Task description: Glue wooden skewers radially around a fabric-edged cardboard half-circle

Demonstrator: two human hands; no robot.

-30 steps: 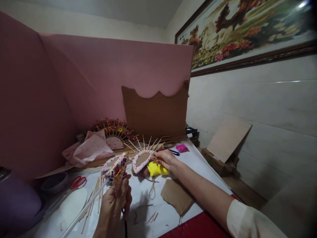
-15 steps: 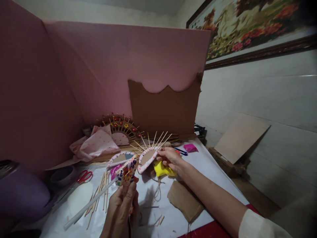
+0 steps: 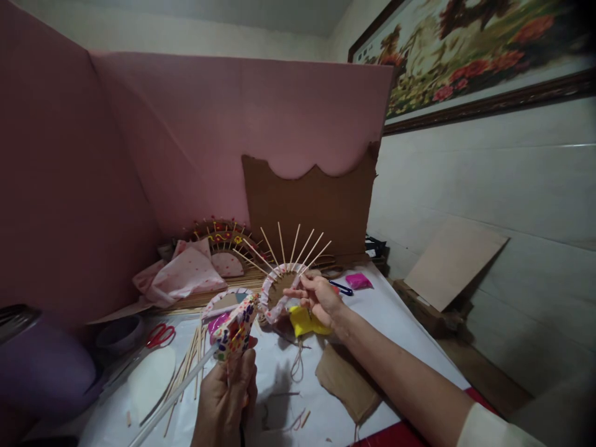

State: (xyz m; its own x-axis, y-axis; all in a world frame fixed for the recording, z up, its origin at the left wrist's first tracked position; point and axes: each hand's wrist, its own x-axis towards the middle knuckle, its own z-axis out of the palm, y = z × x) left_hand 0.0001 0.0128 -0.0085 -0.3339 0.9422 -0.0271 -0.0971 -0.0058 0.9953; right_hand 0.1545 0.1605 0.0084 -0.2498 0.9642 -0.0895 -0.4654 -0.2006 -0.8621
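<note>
Clamping left fingers [image 3: 245, 374] around the glue gun [image 3: 236, 332] and pinching the cloth-rimmed disc [image 3: 279, 288] in right fingers [image 3: 311, 284], seemingly fixing sticks [image 3: 294, 247], next probably needing steady alignment.

Likely a room at home doubling as a craft corner. Homey side: framed flower picture [image 3: 465, 68] on a pale tiled wall [image 3: 488, 186]. Craft side: paper-white surface [image 3: 395, 316] boxed by pink panels [image 3: 209, 118], with glue gun [image 3: 235, 332], red-handled scissors [image 3: 159, 336], loose wooden sticks [image 3: 186, 360], scallop-cut cardboard [image 3: 307, 205], spotted fabric [image 3: 186, 276].
</note>
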